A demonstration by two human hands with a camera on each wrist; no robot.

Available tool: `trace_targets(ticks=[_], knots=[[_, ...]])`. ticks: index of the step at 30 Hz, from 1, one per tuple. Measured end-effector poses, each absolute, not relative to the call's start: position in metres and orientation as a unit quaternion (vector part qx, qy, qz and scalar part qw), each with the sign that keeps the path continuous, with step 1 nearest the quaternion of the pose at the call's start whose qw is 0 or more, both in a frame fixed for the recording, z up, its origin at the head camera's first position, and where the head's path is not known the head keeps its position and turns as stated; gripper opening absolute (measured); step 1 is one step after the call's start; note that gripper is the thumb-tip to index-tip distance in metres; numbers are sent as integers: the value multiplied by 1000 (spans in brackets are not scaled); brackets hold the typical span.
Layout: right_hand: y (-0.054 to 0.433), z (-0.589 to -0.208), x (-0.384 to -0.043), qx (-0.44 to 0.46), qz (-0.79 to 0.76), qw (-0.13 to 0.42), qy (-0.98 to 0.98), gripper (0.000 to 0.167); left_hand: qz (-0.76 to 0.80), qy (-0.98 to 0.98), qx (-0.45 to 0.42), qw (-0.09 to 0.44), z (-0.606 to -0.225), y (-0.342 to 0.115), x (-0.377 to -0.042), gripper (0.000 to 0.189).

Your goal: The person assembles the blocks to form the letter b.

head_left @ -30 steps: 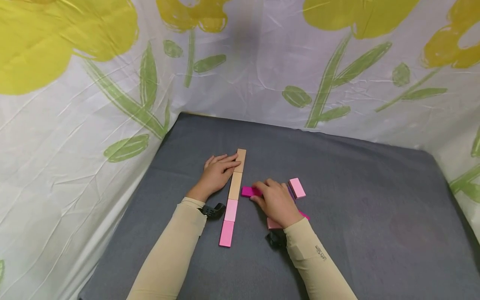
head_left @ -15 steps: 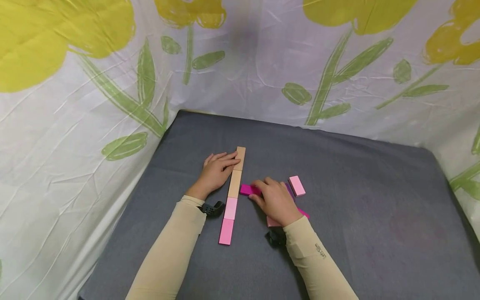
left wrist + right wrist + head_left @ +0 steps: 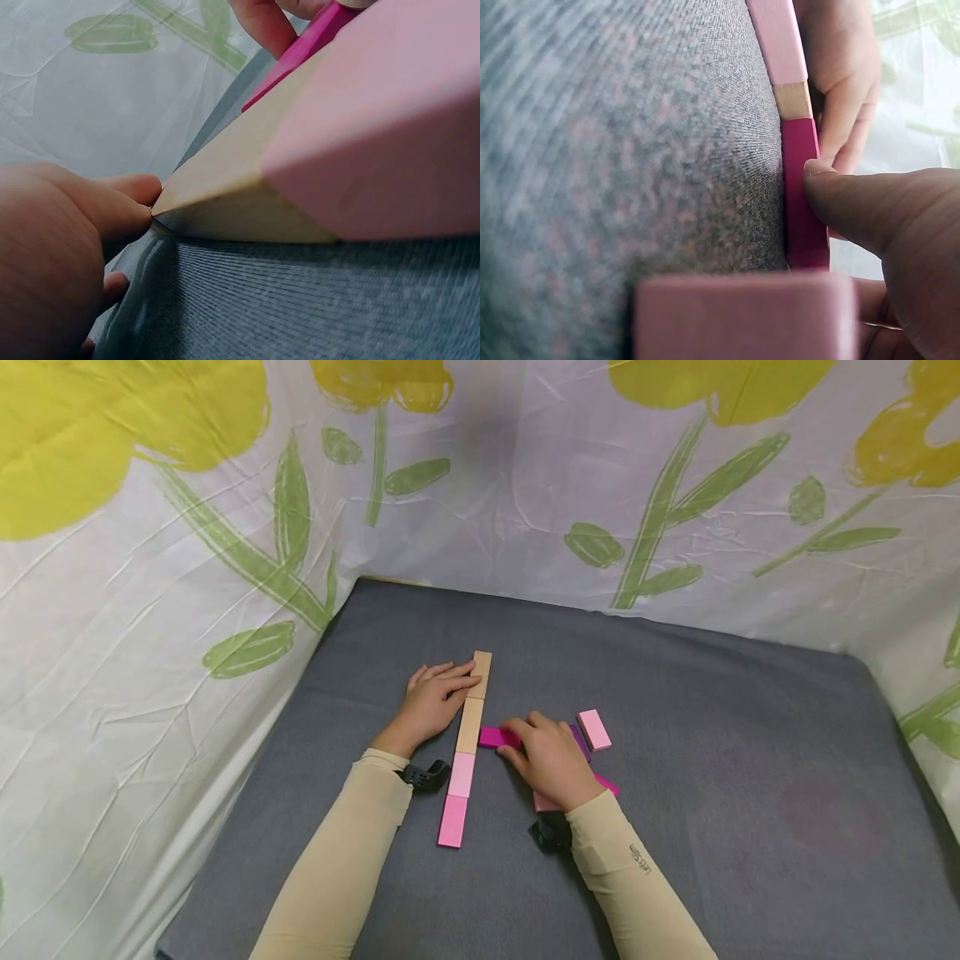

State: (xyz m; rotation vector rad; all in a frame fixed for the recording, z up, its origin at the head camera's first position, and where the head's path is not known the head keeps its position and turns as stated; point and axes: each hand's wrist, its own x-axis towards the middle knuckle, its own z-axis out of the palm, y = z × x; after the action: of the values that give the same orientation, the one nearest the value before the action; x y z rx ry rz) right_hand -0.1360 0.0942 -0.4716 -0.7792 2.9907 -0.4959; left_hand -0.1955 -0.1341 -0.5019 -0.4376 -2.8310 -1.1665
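In the head view, a straight row of blocks runs away from me: a far tan block (image 3: 482,670), a second tan block (image 3: 469,725), a light pink block (image 3: 461,775) and a deeper pink block (image 3: 452,822). My left hand (image 3: 431,703) lies at the row's left side, its extended fingers resting on the far tan block. My right hand (image 3: 555,758) pinches a magenta block (image 3: 495,737) between thumb and fingers, flat on the cloth. That block points crosswise at the second tan block; whether they touch, I cannot tell.
By the right hand lie a pale pink block (image 3: 595,730), a purple block (image 3: 580,742), another magenta block (image 3: 606,784) and a dusky pink block (image 3: 546,802), partly hidden. Grey cloth (image 3: 750,793) covers the table; a flowered curtain (image 3: 510,552) hangs behind and at the sides.
The magenta block in my right hand has edged slightly left, closer to the row. My left hand keeps its place, and the view has tipped a little.
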Motion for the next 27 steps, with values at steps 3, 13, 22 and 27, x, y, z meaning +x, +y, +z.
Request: trace_targets(ticks=[3, 13, 22, 27], knots=[[94, -472, -136, -249, -160, 6, 955, 34, -375, -916, -140, 23, -504, -135, -197, 33], [94, -472, -136, -252, -167, 1, 953, 34, -374, -917, -138, 19, -506, -135, -198, 33], [93, -476, -138, -249, -161, -19, 955, 32, -369, -919, -138, 15, -507, -135, -199, 34], [92, -476, -138, -247, -165, -21, 955, 32, -372, -918, -138, 14, -505, -135, -197, 34]])
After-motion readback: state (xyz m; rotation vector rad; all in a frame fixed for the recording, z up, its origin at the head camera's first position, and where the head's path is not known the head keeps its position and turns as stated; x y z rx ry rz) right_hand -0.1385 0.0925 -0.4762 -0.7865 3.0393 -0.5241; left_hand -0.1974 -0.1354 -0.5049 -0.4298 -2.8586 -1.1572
